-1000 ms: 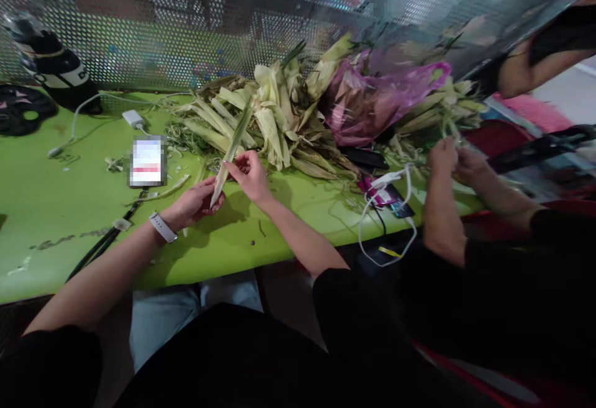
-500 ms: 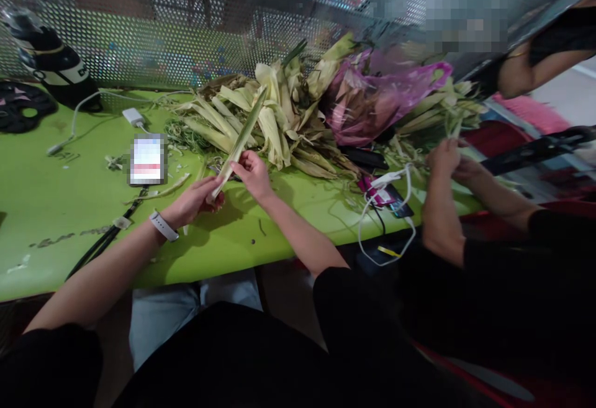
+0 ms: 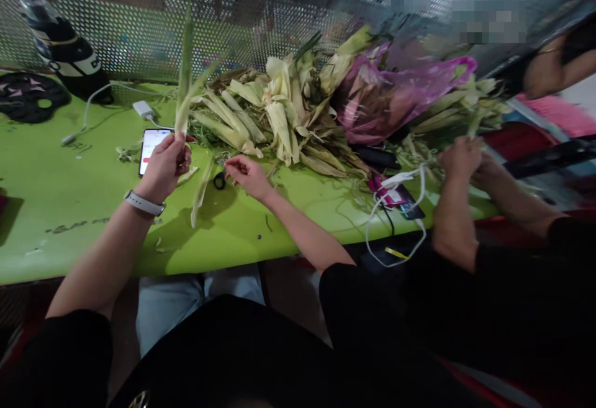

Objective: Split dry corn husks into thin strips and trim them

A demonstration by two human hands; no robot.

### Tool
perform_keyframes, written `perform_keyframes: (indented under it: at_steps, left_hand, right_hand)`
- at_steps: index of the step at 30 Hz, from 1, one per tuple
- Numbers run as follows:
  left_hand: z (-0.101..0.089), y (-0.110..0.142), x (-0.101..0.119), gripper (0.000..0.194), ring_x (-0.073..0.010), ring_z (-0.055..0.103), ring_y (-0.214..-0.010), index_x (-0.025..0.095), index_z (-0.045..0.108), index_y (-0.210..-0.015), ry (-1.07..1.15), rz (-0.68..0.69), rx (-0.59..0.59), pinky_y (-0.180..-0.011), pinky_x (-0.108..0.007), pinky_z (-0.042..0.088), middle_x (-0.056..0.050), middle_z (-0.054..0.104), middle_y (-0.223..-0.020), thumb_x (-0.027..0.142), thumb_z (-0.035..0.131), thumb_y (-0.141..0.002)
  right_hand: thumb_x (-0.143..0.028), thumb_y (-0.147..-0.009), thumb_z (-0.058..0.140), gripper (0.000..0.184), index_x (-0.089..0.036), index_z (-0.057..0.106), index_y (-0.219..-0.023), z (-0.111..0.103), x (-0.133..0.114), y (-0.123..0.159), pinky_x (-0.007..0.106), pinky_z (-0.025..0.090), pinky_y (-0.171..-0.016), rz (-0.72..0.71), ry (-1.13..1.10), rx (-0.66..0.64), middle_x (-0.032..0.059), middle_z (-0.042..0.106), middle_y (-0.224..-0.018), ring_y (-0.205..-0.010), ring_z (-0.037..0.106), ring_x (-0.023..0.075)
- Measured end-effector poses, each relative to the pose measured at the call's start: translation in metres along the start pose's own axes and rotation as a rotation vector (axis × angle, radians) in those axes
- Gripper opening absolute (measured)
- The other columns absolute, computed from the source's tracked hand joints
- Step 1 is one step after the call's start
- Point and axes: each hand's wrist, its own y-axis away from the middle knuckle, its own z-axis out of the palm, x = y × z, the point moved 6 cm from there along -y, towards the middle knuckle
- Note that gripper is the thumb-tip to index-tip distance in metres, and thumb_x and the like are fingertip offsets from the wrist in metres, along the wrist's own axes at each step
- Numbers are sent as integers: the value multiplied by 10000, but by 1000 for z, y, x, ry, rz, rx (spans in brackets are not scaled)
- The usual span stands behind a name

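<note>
Fingers: your left hand (image 3: 162, 164) grips corn-husk strips (image 3: 185, 76); your right hand's (image 3: 246, 176) hold is unclear.
Husk step: probably separating strips.
Next pinch: likely needs light tension.

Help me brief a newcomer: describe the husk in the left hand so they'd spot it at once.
On the green table, find the heap of husks. Left of it is the left hand, gripping the husk. Unlike the heaped ones, its long green blade stands up from the hand.
</note>
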Motion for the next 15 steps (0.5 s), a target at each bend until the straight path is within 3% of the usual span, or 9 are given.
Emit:
perform_keyframes:
  at_steps: [3,8,12,15]
  left_hand:
    - [-12,-5,0,149,-54,347,-404,170,597,-802,-15,3,128,-370,-169,218,55,419,-528,277,589,-904]
    - [-20,-8,-3,168,-66,379,-389,179,603,-779,-22,8,201,-360,-188,239,47,439,-517,315,597,-878]
    - [-23,-8,1,181,-74,400,-387,178,627,-797,-18,66,238,-364,-194,260,41,452,-524,333,569,-868]
    - [-25,-9,0,184,-77,413,-391,175,640,-822,-7,81,243,-372,-197,277,37,471,-533,340,570,-864]
  right_hand:
    - [-442,-889,603,301,-148,665,-910,20,1,1,256,475,-636,11,283,-123,50,687,-818,-693,613,126]
    - [-542,-887,572,426,-135,682,-830,43,-11,-4,257,416,-580,134,601,-246,49,687,-727,-585,585,125]
    - [-504,-823,668,360,-151,678,-753,61,-9,-8,256,426,-565,233,710,-294,34,673,-654,-558,593,128]
    - [-359,-801,706,223,-158,672,-708,72,2,-9,238,451,-551,274,607,-286,16,663,-608,-540,607,117]
